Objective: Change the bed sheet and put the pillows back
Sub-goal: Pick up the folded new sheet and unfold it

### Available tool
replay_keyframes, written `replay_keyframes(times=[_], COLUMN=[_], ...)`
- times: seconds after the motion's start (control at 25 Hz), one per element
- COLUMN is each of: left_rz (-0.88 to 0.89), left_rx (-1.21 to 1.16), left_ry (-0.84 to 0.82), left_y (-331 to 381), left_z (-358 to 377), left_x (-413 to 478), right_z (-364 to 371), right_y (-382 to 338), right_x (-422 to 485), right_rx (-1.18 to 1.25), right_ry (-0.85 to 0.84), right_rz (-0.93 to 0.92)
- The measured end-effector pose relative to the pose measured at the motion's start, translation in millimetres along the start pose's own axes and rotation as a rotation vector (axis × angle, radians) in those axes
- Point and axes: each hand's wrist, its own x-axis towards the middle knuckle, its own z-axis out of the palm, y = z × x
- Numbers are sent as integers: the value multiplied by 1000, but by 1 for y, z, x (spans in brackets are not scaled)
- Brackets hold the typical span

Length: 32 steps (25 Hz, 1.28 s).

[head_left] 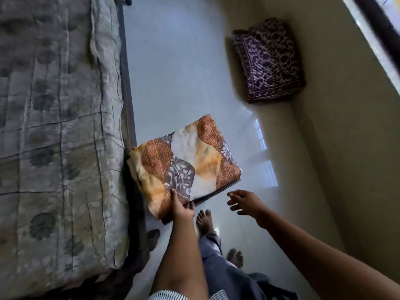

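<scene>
A folded bed sheet (184, 163) in orange, white and purple leaf print is in front of me beside the bed. My left hand (181, 207) grips its near edge, thumb on top and fingers underneath. My right hand (244, 201) hovers just right of the sheet with fingers spread, holding nothing. The bare quilted grey mattress (56, 126) fills the left side of the view. A folded purple patterned cloth bundle (268, 61) lies on the floor against the wall at the upper right.
The dark bed frame edge (127, 100) runs along the mattress. A pale glossy floor (179, 68) stretches between bed and cream wall (337, 137). My bare feet (204, 219) stand below the sheet. A window (381, 29) is at the top right.
</scene>
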Motion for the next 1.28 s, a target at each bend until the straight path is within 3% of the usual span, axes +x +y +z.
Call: replay_keyframes(times=[0.16, 0.32, 0.4, 0.48, 0.6, 0.72, 0.84, 0.92, 1.0, 1.08, 1.12, 1.2, 1.28], left_rz=[188, 249, 246, 237, 276, 284, 221, 187, 228, 412, 570, 859, 997], left_rx=[11, -13, -17, -15, 3, -78, -36, 178, 706, 1265, 1419, 1534, 1643], left_ry=[-122, -193, -200, -190, -121, -13, -21, -91, -131, -159, -194, -281, -423], left_y=[6, 5, -3, -17, -54, -94, -137, -167, -187, -199, -204, -214, -229], left_z=[0, 8, 8, 10, 26, 65, 110, 135, 152, 173, 185, 217, 258], left_x=[-28, -80, -109, -130, -148, -156, -162, -165, -171, -171, -172, -178, -184], right_z=[5, 14, 18, 11, -45, -114, -180, -233, -280, -317, -329, -345, -357], right_y=[-6, -25, -30, -37, -56, -75, -73, -67, -68, -76, -82, -102, -130], right_x=[5, 3, 2, 6, 20, 17, 2, -2, -6, -5, 0, 10, 22], right_rx=[339, 544, 740, 924, 810, 717, 745, 801, 858, 873, 855, 794, 732], right_ry=[-38, -153, -191, -102, 92, 51, 56, 64, 94, 115, 130, 145, 78], right_rz=[156, 324, 351, 295, 126, 8, -11, -23, -44, -88, -108, -158, -206])
